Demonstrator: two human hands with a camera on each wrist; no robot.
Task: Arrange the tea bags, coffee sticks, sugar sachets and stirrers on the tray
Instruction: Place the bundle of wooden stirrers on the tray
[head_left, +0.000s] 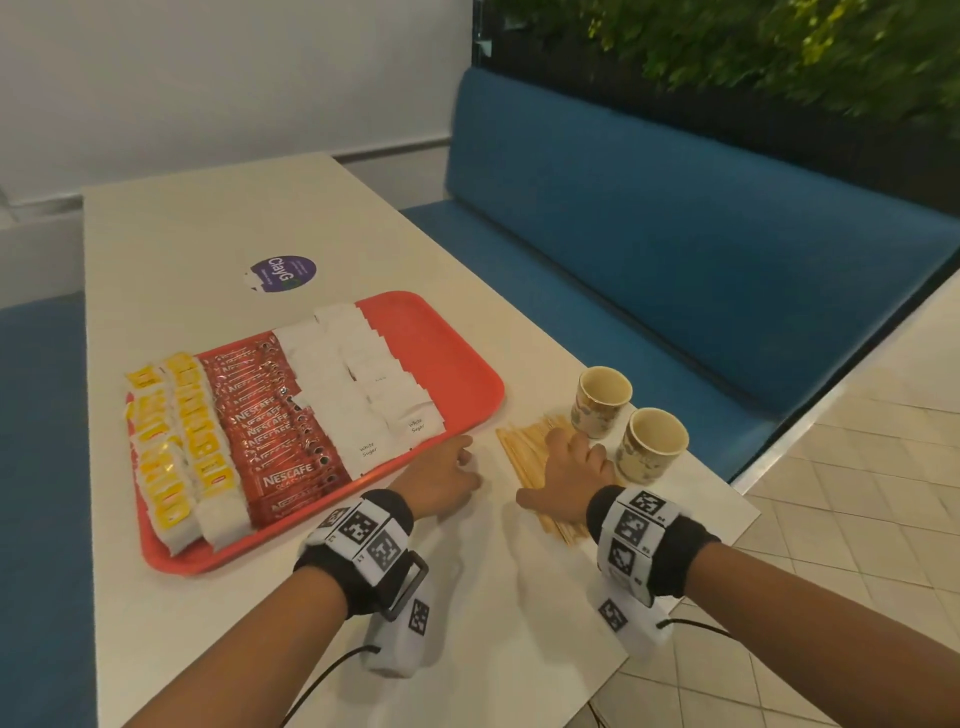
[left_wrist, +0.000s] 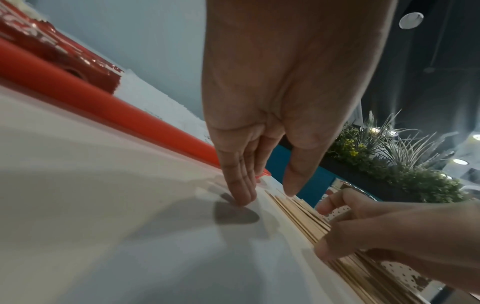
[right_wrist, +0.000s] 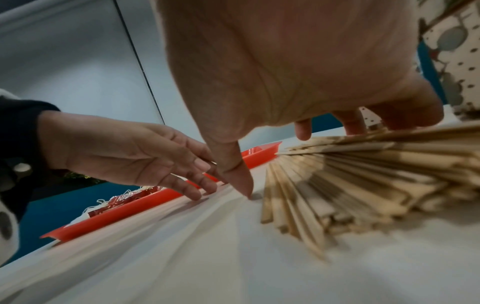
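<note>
My right hand (head_left: 574, 480) flat on stirrers (right_wrist: 350, 179), fingers spread; my left hand (head_left: 449, 480) relaxed, fingertips (left_wrist: 241, 197) on table (head_left: 218, 234) beside tray (head_left: 457, 358).

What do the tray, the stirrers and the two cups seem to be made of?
The tray looks like moulded plastic: even orange-red colour, smooth semi-gloss surface, rounded raised rim. The stirrers look like bare wood: pale tan, matt, thin flat strips with squarely cut ends. The two cups are probably paper: thin rolled rims, matt cream insides, printed pattern outside; any coating cannot be told.

Wooden stirrers (head_left: 524, 457) beside filled red tray (head_left: 457, 358)
</note>
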